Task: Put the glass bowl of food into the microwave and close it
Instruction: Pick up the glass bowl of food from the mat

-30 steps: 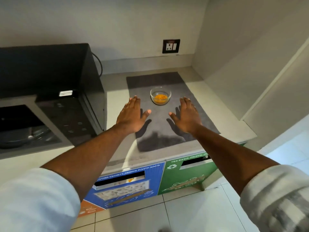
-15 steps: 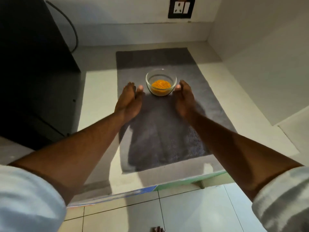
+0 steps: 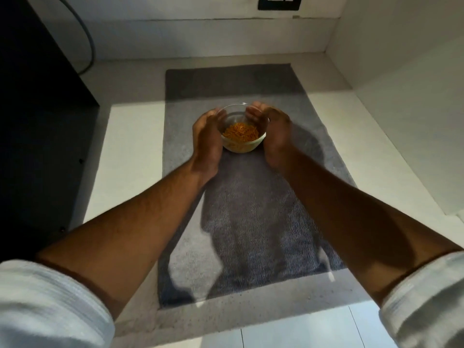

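Observation:
A small glass bowl (image 3: 241, 136) holding orange shredded food sits on a grey mat (image 3: 251, 209) in the middle of the counter. My left hand (image 3: 208, 139) cups the bowl's left side and my right hand (image 3: 272, 136) cups its right side, fingers curled around the rim. The bowl still appears to rest on the mat. The black microwave (image 3: 42, 121) fills the left edge of the view; only its dark side shows, and its door and cavity are out of sight.
A white wall rises close on the right (image 3: 401, 96). A black wall socket (image 3: 278, 2) is at the back, and a cable (image 3: 90, 43) hangs behind the microwave. The counter's front edge (image 3: 226, 322) meets floor tiles below.
Both hands moved forward from just in front of the bowl and closed around its two sides. The camera leaned in closer over the mat.

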### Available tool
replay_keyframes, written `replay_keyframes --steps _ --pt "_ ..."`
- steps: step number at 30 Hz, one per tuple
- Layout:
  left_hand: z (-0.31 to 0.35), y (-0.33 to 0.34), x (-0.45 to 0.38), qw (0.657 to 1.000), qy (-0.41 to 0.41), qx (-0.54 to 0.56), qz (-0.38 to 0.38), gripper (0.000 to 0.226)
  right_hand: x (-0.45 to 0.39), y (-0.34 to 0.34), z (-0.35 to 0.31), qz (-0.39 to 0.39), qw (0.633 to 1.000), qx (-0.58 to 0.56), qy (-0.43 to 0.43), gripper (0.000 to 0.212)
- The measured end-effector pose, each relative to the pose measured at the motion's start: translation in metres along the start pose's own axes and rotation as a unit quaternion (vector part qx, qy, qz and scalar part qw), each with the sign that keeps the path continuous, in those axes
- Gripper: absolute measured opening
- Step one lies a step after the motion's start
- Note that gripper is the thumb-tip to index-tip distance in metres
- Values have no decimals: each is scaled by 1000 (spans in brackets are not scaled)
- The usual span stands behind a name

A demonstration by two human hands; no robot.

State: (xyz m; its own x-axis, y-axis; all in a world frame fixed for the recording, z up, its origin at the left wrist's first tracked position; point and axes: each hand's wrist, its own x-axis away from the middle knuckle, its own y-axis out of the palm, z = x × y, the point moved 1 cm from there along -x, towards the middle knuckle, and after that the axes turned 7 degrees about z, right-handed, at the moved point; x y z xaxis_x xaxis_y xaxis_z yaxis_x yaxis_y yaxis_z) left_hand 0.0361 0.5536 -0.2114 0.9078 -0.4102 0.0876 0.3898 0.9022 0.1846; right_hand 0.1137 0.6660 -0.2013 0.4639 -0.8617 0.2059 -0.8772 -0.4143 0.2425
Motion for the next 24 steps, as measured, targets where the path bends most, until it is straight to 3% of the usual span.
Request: replay_keyframes --steps 7,16,24 --pt "5 16 4 996 -47 66 48 29 -2 2 3 -54 998 -25 21 39" --pt "5 15 18 991 -75 68 88 37 19 0 10 -15 998 -55 39 42" --pt "22 -6 68 995 -64 34 74 36 79 -5 0 -1 995 -84 47 44"
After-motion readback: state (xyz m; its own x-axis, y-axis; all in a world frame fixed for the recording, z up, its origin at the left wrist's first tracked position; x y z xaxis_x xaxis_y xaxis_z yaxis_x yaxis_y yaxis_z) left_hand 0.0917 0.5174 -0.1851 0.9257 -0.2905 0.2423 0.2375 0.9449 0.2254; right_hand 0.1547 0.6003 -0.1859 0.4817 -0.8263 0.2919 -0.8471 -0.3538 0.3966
